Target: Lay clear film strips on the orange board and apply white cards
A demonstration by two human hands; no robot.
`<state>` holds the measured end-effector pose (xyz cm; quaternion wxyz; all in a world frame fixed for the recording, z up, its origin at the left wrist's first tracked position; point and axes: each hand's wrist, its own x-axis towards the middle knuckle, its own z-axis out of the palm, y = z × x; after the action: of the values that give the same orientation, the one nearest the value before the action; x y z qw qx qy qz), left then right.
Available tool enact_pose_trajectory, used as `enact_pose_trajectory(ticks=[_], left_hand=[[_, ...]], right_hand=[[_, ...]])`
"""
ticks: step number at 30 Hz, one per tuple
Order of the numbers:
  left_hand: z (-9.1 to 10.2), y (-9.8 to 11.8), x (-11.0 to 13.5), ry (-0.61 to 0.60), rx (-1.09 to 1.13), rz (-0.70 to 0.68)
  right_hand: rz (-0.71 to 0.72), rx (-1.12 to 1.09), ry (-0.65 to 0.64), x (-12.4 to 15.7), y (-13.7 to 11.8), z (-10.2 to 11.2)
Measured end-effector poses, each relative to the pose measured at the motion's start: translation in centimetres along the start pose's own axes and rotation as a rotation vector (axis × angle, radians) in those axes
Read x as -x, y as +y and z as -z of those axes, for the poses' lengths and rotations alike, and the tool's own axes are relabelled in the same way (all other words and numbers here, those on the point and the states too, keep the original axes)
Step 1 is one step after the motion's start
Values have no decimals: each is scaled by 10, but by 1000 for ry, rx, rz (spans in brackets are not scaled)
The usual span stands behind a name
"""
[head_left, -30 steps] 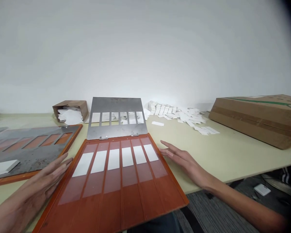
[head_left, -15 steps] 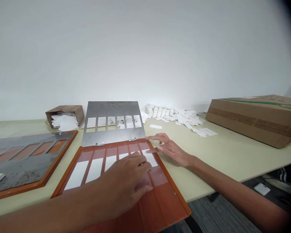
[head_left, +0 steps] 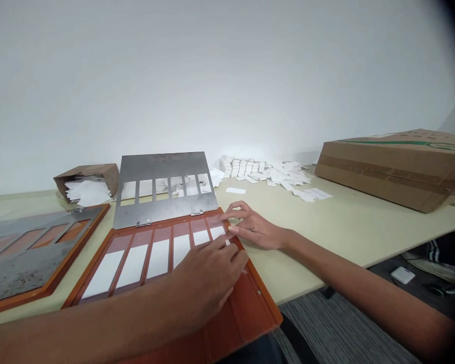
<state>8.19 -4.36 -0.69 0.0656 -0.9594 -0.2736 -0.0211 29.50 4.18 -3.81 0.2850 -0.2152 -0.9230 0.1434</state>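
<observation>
An orange-brown frame [head_left: 267,308] with several long slots lies tilted before me, its grey metal lid [head_left: 163,164] raised at the back. White cards [head_left: 103,273] rest in the slots, among pinkish film [head_left: 146,236]. Over the rightmost slots my left hand [head_left: 212,273] is closed, fingers bent down at the cards; its fingertips and thumb are hidden, so what they pinch cannot be made out. Beside the frame's upper right corner is my right hand [head_left: 258,230], open, with index finger and thumb stretched apart over the rightmost slot, touching its film or card.
On the left lies a second orange frame [head_left: 76,255] under its grey plate. Behind it stands a small carton [head_left: 106,174] stuffed with white paper. White card stacks [head_left: 242,166] and loose cards [head_left: 288,177] lie near the wall. A large cardboard box [head_left: 387,174] sits at right.
My view has shifted a little, so the scene sits further left. My left hand has moved right across the frame and its fingers have drawn in. My right hand stays at the corner.
</observation>
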Motion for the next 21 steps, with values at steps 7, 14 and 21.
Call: enact_pose_trajectory(ticks=[7,14,21], left_hand=[[1,-4,-2,6,-188,-98],[0,-21,0,54,-192,-233],[3,-37,2,64,6,-288]], right_hand=[[-3,-10,4,1,2,-1],[7,-41,-5,2,1,0],[31,-72,-7,1,2,0]])
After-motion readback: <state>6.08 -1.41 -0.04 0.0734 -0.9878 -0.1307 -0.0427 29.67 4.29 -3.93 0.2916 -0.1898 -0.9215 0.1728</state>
